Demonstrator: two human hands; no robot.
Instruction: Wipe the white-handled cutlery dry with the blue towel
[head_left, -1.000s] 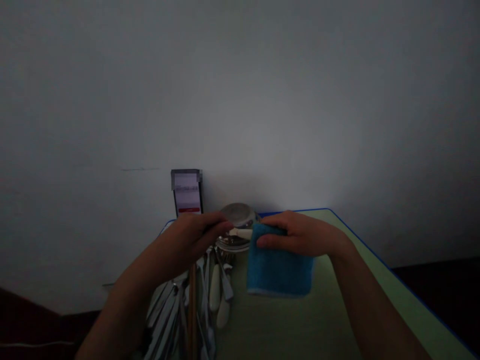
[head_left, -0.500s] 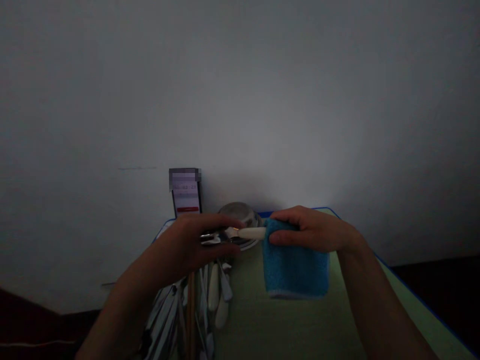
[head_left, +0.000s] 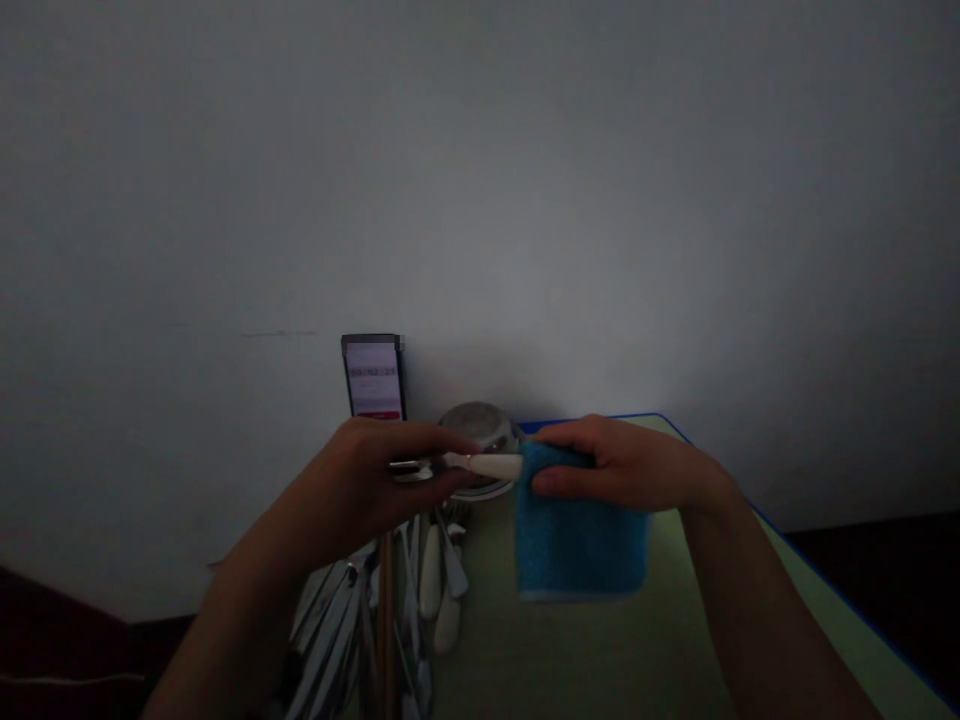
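My left hand (head_left: 367, 490) pinches the fork (head_left: 484, 465) around its neck, thumb below, fingers above. Head half hidden, but looks like tines. My right hand (head_left: 626, 465) pinches the folded blue cloth (head_left: 583, 550), thumb on the near face, cloth meeting the fork's pale handle. Can't tell how far the end goes in.

Fork sits roughly level in front of the bowl (head_left: 476, 418); cloth hangs front-right of the bowl.

Reads as a handle wipe to me. I'd lock the left pinch, stroke with the right only, outward, with a slight twist so every side gets rubbed. Thin neck could roll if I pull unevenly. Don't nudge the bowl.

Cutlery (head_left: 330, 640) and chopsticks (head_left: 385, 600) lie front-left of the bowl on the desk (head_left: 577, 660); forearm stays above those. Phone (head_left: 375, 385) stands left of the bowl.
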